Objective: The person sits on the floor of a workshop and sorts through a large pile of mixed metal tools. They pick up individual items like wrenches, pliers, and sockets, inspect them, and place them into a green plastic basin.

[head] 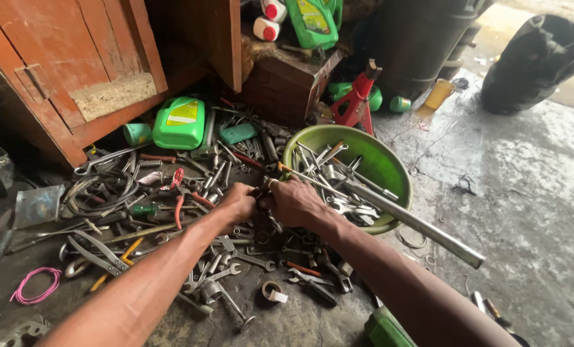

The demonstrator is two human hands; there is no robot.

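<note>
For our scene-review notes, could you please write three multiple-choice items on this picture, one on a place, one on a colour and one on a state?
1. Where does the long metal tube rest?
A. Across the rim of the green basin
B. Inside the wooden cabinet
C. On the red jack stand

2. What colour is the coil of wire at lower left?
A. Blue
B. Pink
C. Yellow

3. How are the left hand and right hand placed?
A. Far apart
B. Together over the pile of tools, fingers closed on a small part
C. Flat on the floor

Answers: 1 A, the tube juts out over the basin's edge; 2 B, the coil is plainly pink; 3 B, both hands meet at the middle, though the part itself is too hidden to name.
</note>
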